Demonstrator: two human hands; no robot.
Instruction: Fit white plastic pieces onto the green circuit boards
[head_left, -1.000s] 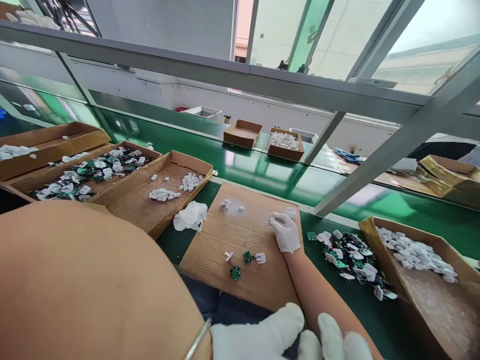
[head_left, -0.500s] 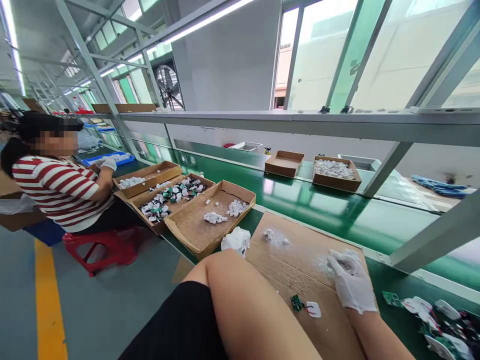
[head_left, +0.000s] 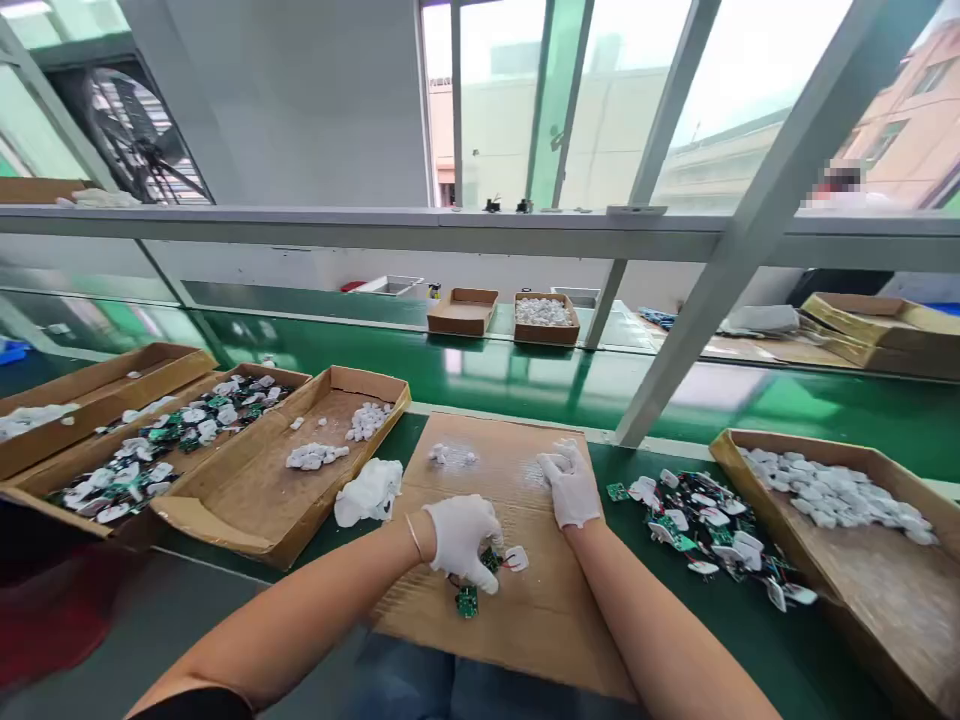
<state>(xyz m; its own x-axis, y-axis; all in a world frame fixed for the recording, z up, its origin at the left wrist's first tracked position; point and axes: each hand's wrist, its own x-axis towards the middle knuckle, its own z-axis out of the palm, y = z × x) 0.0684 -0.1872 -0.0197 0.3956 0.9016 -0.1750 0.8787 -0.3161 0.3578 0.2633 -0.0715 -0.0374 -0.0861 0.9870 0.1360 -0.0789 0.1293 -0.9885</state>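
My left hand [head_left: 466,540], in a white glove, is over the cardboard sheet [head_left: 510,490], its fingers curled round a small green circuit board [head_left: 491,560] wired to a white piece [head_left: 516,558]. Just below its fingers lies another green board [head_left: 466,601]. My right hand [head_left: 571,485], also gloved, rests at the sheet's right side beside a patch of white powder; its fingertips are bent down, and what they hold, if anything, is hidden. White bits [head_left: 450,455] lie at the sheet's upper left.
A carton tray with white pieces [head_left: 247,500] and one with circuit boards [head_left: 202,455] stand left. A crumpled white cloth [head_left: 369,492] lies beside the sheet. To the right are a heap of wired boards [head_left: 712,525] and a tray of white pieces [head_left: 885,590].
The view has swung right. My left hand has come into view over the sheet, at the wired board. A second green board now shows. The co-worker is out of view.
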